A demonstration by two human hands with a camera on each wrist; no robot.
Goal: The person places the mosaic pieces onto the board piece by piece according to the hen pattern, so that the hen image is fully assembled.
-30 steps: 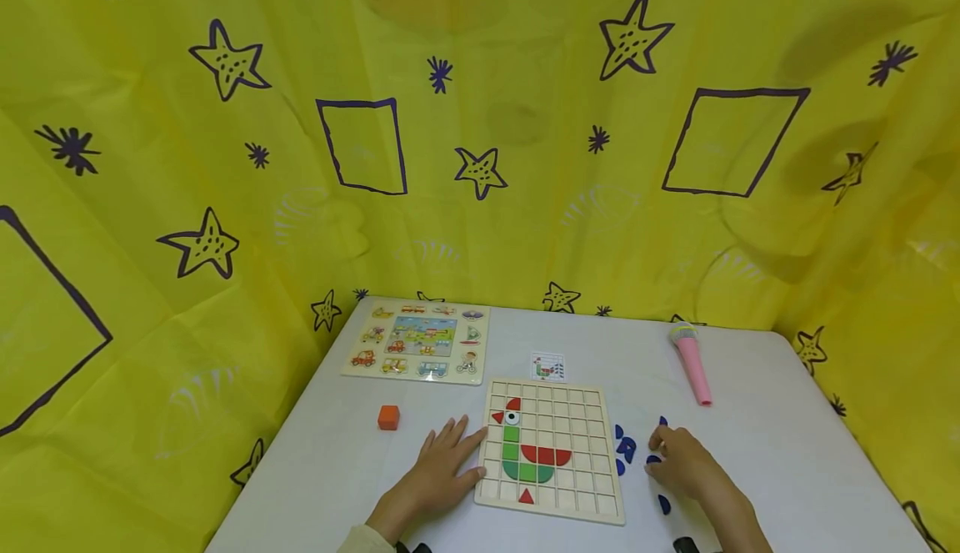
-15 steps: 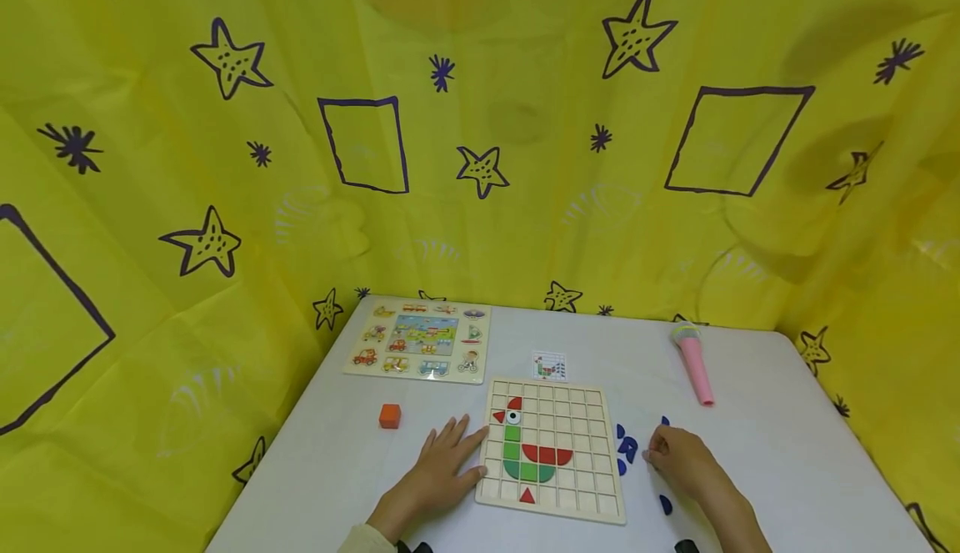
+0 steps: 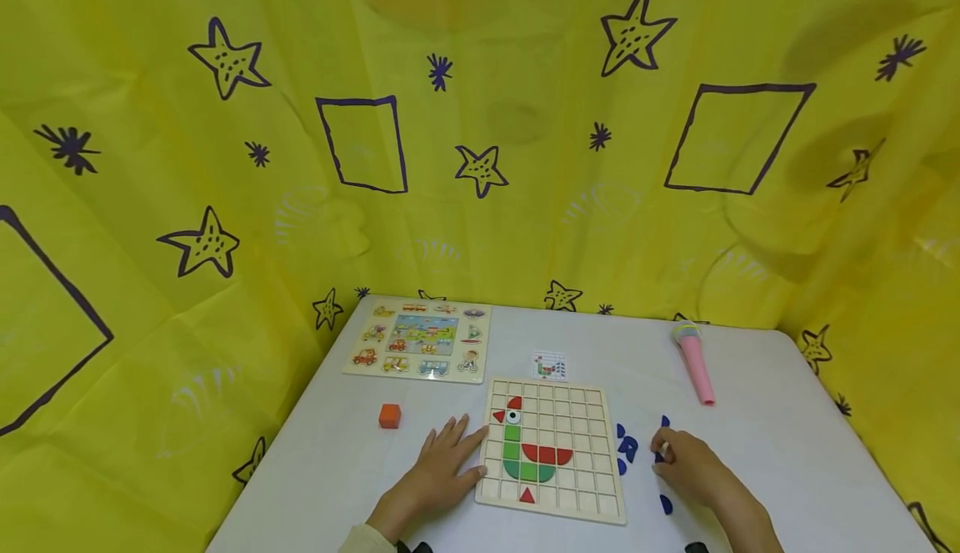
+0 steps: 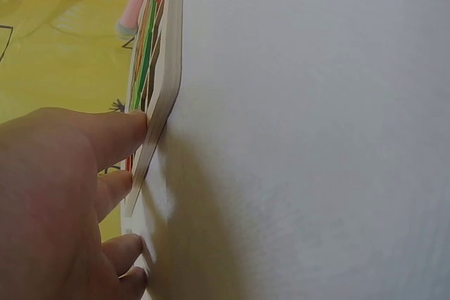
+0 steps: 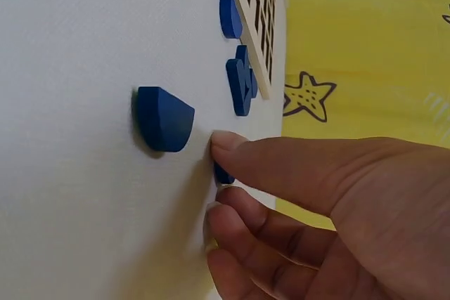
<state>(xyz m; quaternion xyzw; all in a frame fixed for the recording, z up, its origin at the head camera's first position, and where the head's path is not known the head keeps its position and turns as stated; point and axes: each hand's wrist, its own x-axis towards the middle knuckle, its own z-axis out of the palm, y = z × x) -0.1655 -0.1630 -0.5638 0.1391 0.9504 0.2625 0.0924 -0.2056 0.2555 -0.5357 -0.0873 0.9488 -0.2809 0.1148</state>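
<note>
My left hand (image 3: 442, 470) lies flat, its fingers spread; thumb and index finger touch the left edge of the wooden grid board (image 3: 585, 486). Red, green and white pieces form a bird on that board, including a red triangle (image 3: 527, 495) near its lower edge. To the right of the board, my right hand (image 3: 693, 465) pinches a blue piece (image 5: 223, 173) between thumb and fingers, low over the table; the fingers partly cover it. A half-round blue piece (image 5: 163, 120) lies close to the hand. Several more blue pieces (image 3: 630, 449) lie between the hand and the board.
Behind the board lies a small picture card (image 3: 550, 365) showing the bird. A vehicle puzzle (image 3: 423, 336) is at the back left, with an orange cube (image 3: 389, 416) in front of it. A pink toy microphone (image 3: 697, 369) lies at the back right. Yellow curtain (image 3: 480, 236) surrounds the table.
My right hand has moved slightly right, away from the board. The blue piece at its fingertips, hidden half a second ago, shows again between them. My left hand stays in place.
</note>
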